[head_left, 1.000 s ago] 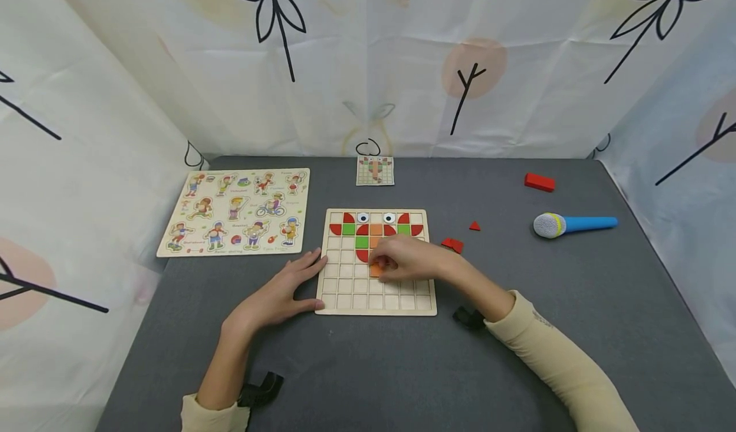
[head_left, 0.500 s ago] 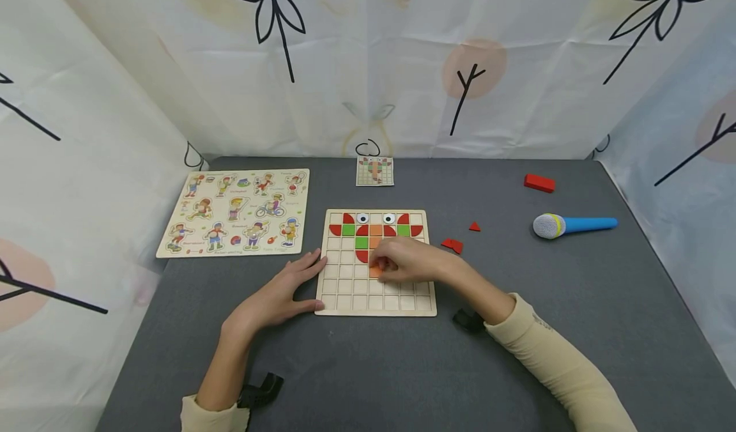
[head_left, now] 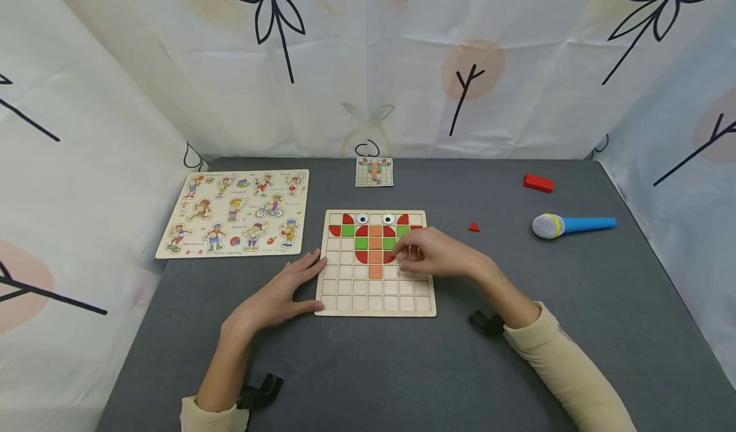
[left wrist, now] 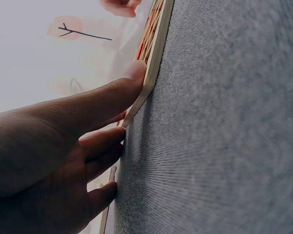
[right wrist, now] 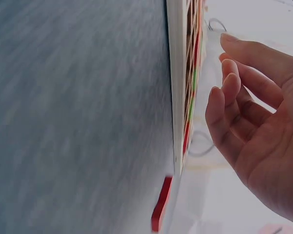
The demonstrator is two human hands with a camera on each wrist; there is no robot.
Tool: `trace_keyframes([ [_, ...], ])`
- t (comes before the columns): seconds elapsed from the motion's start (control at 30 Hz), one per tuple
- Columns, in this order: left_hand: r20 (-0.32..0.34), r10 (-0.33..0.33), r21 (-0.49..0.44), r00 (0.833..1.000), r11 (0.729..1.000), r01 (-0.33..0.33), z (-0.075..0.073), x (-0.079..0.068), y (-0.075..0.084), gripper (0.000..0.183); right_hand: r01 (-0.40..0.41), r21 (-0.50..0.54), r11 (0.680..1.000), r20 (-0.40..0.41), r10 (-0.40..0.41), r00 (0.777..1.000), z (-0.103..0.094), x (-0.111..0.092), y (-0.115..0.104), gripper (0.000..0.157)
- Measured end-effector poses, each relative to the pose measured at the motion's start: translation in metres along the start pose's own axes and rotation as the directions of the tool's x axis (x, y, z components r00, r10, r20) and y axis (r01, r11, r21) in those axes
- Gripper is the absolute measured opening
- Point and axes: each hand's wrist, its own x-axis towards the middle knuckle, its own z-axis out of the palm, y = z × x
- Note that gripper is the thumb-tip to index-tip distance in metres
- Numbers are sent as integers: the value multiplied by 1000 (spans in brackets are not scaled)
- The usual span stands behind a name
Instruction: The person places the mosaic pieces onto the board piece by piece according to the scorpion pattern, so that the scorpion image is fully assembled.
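A pale wooden grid board [head_left: 347, 288] lies on the dark table. Red quarter-round pieces, green squares [head_left: 361, 243], two eye pieces [head_left: 362, 218] and a column of orange squares [head_left: 375, 271] fill some of its upper and middle cells. My left hand [head_left: 282, 291] rests at the board's left edge, with thumb and fingertips against the rim. Above the board's right half hovers my right hand [head_left: 439, 253], fingers loosely bent and nothing visible between them. In the right wrist view, the fingers [right wrist: 229, 87] are apart from the board.
A small pattern card [head_left: 374, 172] stands behind the board. At left lies a picture puzzle [head_left: 232, 213] of children. Right of the board are a red triangle [head_left: 474, 227], a red block [head_left: 538, 183] and a toy microphone [head_left: 575, 225]. Printed curtains surround the table.
My right hand has moved right from the middle column, uncovering the orange squares, a green square and a red piece. It now covers the spot of the loose red pieces. The left hand stays put.
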Motion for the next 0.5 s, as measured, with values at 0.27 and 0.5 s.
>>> trace_keyframes([
  [0.27, -23, 44, -36, 999, 998, -45, 2, 1, -6, 91, -136, -4, 991, -108, 135, 985, -18, -34, 19, 26],
  [0.5, -36, 54, -43, 998, 998, -56, 6, 2, -13, 94, -229, -46, 972, -170, 218, 961, -33, -58, 36, 36],
])
